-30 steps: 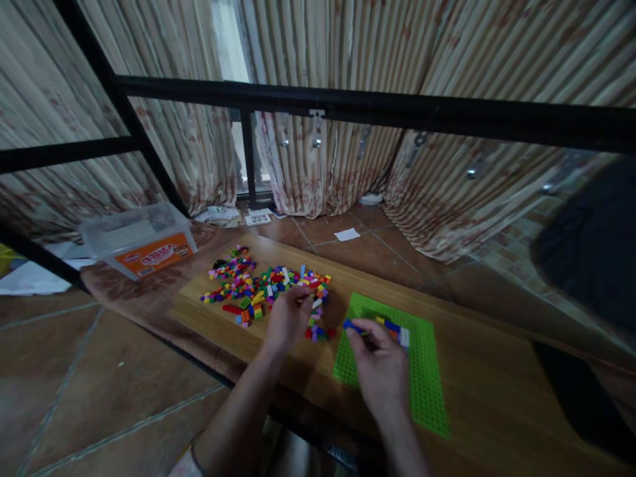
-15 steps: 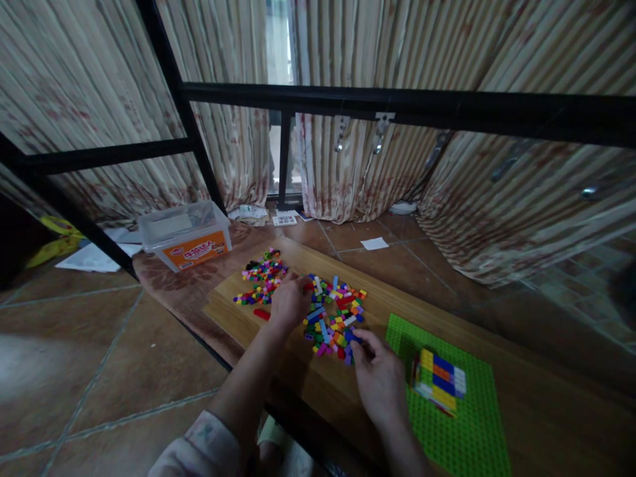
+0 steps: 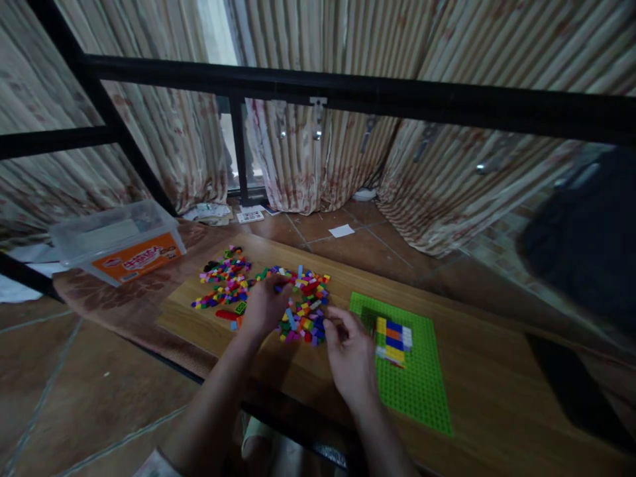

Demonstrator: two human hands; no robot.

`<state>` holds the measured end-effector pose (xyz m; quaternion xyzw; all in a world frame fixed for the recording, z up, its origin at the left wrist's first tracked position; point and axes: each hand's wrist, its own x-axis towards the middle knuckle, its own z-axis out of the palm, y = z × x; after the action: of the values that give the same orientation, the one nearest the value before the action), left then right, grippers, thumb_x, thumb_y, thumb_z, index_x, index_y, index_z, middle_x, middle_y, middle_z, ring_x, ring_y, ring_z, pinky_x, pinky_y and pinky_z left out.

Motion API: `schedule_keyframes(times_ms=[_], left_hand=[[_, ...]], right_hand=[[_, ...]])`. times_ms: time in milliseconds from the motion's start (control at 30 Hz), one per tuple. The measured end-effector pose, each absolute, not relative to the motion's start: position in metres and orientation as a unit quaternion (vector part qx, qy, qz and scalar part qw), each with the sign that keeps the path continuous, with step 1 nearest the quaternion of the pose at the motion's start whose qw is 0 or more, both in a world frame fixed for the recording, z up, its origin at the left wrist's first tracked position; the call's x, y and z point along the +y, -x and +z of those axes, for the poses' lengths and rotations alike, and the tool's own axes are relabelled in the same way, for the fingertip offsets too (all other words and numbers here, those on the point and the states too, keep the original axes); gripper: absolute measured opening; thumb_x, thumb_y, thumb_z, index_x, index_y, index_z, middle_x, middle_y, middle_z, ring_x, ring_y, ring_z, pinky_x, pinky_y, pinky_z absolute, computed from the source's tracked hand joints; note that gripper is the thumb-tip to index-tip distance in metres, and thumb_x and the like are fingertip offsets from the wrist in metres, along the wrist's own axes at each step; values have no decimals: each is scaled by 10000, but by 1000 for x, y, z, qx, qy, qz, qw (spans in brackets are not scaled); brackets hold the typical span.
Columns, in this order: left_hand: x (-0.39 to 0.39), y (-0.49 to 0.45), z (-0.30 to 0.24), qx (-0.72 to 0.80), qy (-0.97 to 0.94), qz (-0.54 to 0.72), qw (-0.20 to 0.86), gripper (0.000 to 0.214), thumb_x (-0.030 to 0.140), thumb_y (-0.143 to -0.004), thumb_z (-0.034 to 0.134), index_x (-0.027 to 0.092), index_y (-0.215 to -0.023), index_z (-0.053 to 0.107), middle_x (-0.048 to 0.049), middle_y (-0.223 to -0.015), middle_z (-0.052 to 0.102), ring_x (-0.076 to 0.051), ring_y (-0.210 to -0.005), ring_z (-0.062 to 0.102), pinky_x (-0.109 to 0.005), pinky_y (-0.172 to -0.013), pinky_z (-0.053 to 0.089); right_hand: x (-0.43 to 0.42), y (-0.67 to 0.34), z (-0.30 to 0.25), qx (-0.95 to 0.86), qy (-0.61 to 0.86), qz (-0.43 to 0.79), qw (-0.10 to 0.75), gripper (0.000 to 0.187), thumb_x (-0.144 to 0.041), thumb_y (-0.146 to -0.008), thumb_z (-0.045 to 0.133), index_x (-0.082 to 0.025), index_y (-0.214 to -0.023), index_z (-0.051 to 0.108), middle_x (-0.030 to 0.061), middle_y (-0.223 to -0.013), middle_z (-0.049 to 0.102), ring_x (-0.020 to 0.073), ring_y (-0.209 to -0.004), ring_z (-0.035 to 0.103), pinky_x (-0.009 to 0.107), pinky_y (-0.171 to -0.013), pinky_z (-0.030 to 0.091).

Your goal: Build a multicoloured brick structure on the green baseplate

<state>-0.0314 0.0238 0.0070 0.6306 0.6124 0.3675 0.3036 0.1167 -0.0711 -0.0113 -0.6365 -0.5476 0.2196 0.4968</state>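
Observation:
My left hand (image 3: 265,305) reaches over the loose toy bricks, its fingers pinched on what looks like a small red brick (image 3: 291,281). At the near right edge of the mixed brick pile (image 3: 305,306) is my right hand (image 3: 352,354). Its thumb and fingertips are drawn together; anything between them is too small to make out. To the right of that hand lies a green studded baseplate (image 3: 417,384). It bears a block of bricks (image 3: 394,339) in yellow, blue, orange and white rows.
A second heap of smaller bricks (image 3: 226,278) lies left on the wooden board (image 3: 278,248). Beyond it stands a clear plastic tub (image 3: 124,238) with an orange label. A black rail (image 3: 298,83) crosses in front of the curtains. A dark flat object (image 3: 576,384) lies far right.
The view has turned right, so everything sits further left. My left hand has moved slightly right over the pile; my right hand has drawn a little away from the bricks.

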Motion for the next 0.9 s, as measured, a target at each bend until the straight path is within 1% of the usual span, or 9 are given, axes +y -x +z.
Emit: schedule_keyframes(times_ms=[67, 133, 233, 333, 467, 600, 667, 767, 900], left_hand=[[2, 11, 6, 545, -558, 419, 466, 223, 321, -769, 615, 139, -867, 697, -37, -743, 691, -142, -633, 595, -231, -593, 439], [-21, -9, 4, 483, -495, 419, 588, 246, 331, -729, 663, 135, -873, 702, -37, -770, 693, -120, -621, 578, -217, -574, 435], [-46, -32, 5, 443, -421, 413, 676, 228, 327, -667, 725, 129, -775, 698, -18, -698, 662, -76, -542, 509, -189, -505, 380], [-55, -45, 11, 428, -393, 396, 711, 252, 329, -621, 772, 126, -745, 690, 1, -651, 633, -56, -503, 472, -178, -469, 339], [-62, -60, 15, 428, -407, 368, 718, 311, 373, -608, 788, 123, -760, 682, 13, -600, 611, -56, -456, 457, -189, -437, 316], [-68, -73, 10, 410, -462, 345, 707, 291, 405, -705, 710, 131, -798, 681, 0, -634, 636, -70, -468, 485, -195, -441, 335], [-67, -76, 4, 409, -509, 351, 671, 251, 389, -757, 654, 145, -803, 684, -14, -690, 663, -92, -522, 526, -207, -484, 393], [-60, -74, -4, 444, -587, 369, 568, 185, 326, -789, 608, 167, -824, 696, -19, -752, 688, -128, -636, 588, -223, -570, 446], [-54, -71, -8, 475, -636, 352, 495, 182, 275, -798, 586, 172, -882, 710, -26, -813, 712, -148, -692, 618, -237, -623, 462]], right_hand=[[-77, -121, -6, -538, 635, 224, 508, 292, -279, -858, 538, -227, -1133, 624, 50, -999, 670, 155, -778, 626, 289, -717, 518], [-85, -129, 0, -534, 632, 224, 515, 318, -269, -841, 574, -220, -1152, 620, 48, -982, 666, 152, -776, 626, 284, -718, 521], [-98, -145, 6, -548, 628, 215, 509, 230, -272, -843, 586, -225, -1053, 667, 37, -923, 666, 159, -809, 635, 282, -741, 520], [-111, -163, 8, -562, 637, 207, 487, 211, -297, -846, 595, -234, -1031, 676, 30, -910, 670, 160, -790, 636, 286, -739, 519], [-123, -181, 6, -558, 651, 202, 473, 227, -330, -852, 584, -225, -1035, 667, 52, -993, 679, 174, -832, 646, 313, -773, 524], [-132, -204, 4, -549, 657, 219, 468, 245, -369, -862, 566, -225, -1035, 661, 63, -1026, 688, 188, -876, 651, 348, -828, 517], [-136, -222, 2, -518, 668, 226, 484, 264, -383, -855, 576, -214, -1042, 654, 71, -1025, 697, 200, -898, 656, 368, -847, 513], [-142, -252, -4, -438, 699, 217, 522, 289, -394, -812, 627, -192, -1016, 655, 80, -997, 715, 215, -899, 667, 391, -851, 513], [-147, -274, -11, -406, 715, 250, 511, 294, -385, -764, 678, -185, -980, 673, 78, -956, 732, 222, -884, 680, 402, -845, 522]])
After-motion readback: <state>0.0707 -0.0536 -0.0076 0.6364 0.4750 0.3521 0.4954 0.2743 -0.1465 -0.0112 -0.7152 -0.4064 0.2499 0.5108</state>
